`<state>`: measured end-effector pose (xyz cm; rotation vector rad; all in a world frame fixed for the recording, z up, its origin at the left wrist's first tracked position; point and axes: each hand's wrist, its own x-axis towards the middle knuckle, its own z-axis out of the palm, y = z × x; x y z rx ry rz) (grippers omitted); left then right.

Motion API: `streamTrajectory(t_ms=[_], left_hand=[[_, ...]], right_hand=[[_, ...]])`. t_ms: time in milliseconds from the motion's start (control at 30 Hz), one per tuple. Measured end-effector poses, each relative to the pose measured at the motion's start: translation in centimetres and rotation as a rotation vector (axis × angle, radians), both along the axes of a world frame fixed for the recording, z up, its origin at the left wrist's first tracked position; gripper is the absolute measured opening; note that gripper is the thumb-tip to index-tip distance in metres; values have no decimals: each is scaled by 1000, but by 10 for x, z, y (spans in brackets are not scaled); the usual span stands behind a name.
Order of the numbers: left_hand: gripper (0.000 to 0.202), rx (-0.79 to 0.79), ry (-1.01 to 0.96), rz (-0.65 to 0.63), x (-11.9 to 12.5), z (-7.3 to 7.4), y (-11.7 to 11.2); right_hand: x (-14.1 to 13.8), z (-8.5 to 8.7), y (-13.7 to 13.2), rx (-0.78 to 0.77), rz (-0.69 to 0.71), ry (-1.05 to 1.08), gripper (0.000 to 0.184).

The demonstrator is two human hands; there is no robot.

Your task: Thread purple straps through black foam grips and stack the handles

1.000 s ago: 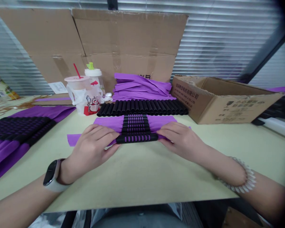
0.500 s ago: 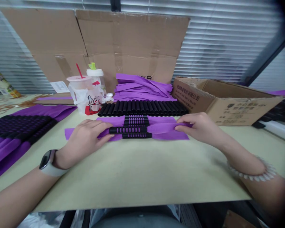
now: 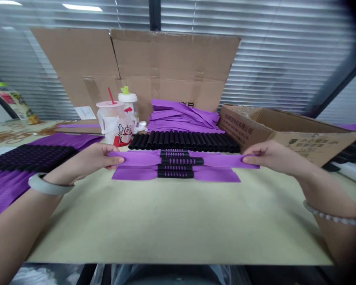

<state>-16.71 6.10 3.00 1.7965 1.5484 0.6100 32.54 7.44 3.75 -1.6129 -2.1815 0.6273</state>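
Note:
My left hand (image 3: 96,160) pinches the left end of a purple strip (image 3: 222,160), and my right hand (image 3: 262,157) pinches its right end. The strip is stretched level between them. Around its middle sits a slotted black sleeve (image 3: 182,161), with purple showing through the slots. Directly below, a similar purple strip with a black sleeve (image 3: 175,174) lies flat on the table. Another sleeved piece (image 3: 174,152) shows just behind the held one, partly hidden by it.
Behind stand a row of black tubes (image 3: 184,140) and a pile of purple strips (image 3: 182,114). A cardboard box (image 3: 299,142) is at the right. Finished-looking sleeved strips (image 3: 32,158) lie left. A cup (image 3: 114,122) and a bottle (image 3: 17,103) stand at the back left.
My left hand has moved left from beside the sleeve to the strip's end. My right hand has shifted right. The strip is now drawn out straighter, with the sleeve nearer its middle.

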Motion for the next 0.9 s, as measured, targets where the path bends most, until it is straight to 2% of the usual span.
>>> streamTrajectory(t_ms=[167,300,433,633,733,900], left_hand=[[31,-43,-71,24,-4,-11,7],[33,-54,-88,2,-7,-11,10],[30,-61,-94,56,-13,-12,12],[30,-99,-92,81,-20,-10,13],[32,-176,-19,35,-21,-3,9],[31,-327,140,-136,-19,5,3]], right_hand=[[4,-5,4,13,-30,-105,56],[8,-7,7,8,42,-105,48],[12,-7,9,-76,132,-60,43],[15,-3,8,-234,119,-38,45],[17,-3,8,-346,161,-37,42],[18,-15,13,-551,239,-56,39]])
